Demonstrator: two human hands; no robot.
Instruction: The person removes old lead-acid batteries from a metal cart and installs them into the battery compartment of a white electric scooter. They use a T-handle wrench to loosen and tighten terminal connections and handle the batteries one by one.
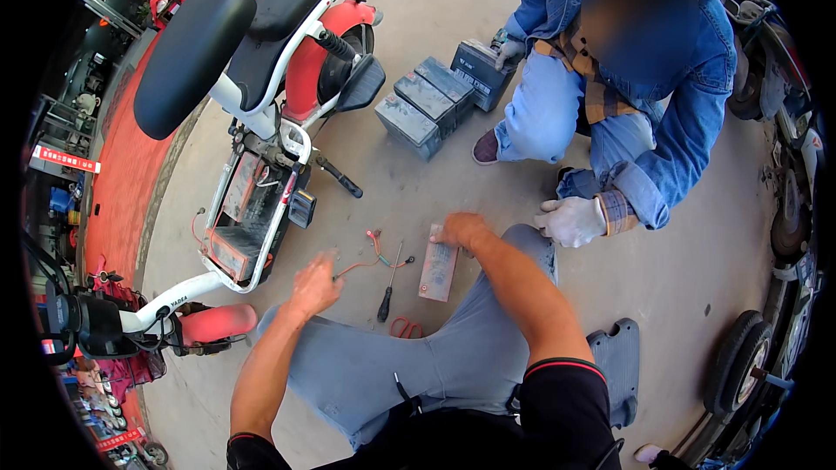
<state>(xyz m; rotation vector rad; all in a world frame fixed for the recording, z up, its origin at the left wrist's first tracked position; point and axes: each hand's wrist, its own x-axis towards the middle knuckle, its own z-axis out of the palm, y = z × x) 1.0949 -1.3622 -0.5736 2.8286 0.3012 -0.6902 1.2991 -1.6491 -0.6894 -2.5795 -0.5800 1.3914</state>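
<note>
- Our left hand (315, 285) is raised beside the scooter's (170, 300) open compartment (277, 231), near that compartment's right edge; its fingers are bunched narrow at the end of an orange wire (353, 267), and we cannot tell whether they pinch it.
- Our right hand (463, 231) rests at the upper end of a reddish battery (437, 271), fingers curled over its upper right corner; we cannot tell how firmly they hold.
- That battery lies on the concrete floor (679, 296), well in from the floor's left edge, between our knees and the scooter.
- As we judge it, opening up is done: the compartment is uncovered, and a grey panel (615, 365) lies loose by our right leg.
- Two reddish blocks (239, 187) sit inside the compartment; the wire lies loose, so the wiring looks unfinished to us.
- The screwdriver (384, 305) and red-handled tool (405, 327) lie unused before us.
- Beyond, a co-worker's gloved hand (509, 52) touches a black battery (479, 74) beside a dusty row of batteries (420, 104).
</note>
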